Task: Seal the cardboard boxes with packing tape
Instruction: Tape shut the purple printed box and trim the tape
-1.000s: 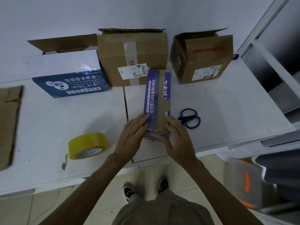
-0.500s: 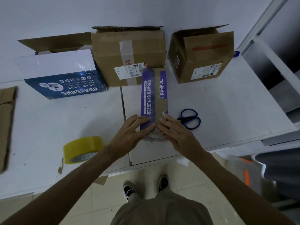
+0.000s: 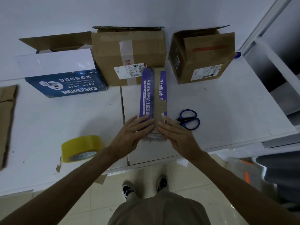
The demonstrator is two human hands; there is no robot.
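Observation:
A long narrow cardboard box [image 3: 153, 95] with purple printed tape lies lengthwise on the white table [image 3: 227, 111]. My left hand [image 3: 133, 133] presses flat on its near left top with straight fingers. From the other side, my right hand [image 3: 177, 133] presses flat on the near right top. A yellow roll of packing tape [image 3: 81, 147] stands on the table to the left of my left forearm. Blue-handled scissors [image 3: 189, 119] lie just right of the narrow box.
Three larger boxes stand along the wall: a blue and white one [image 3: 63, 75] at left, a brown taped one [image 3: 129, 54] in the middle, an open-flapped brown one [image 3: 203, 56] at right. Flat cardboard [image 3: 6, 120] lies at the far left. White shelving [image 3: 276, 62] is at right.
Both hands have slid closer together over the near end of the narrow box. The view has shifted slightly; the tape roll and scissors have not moved.

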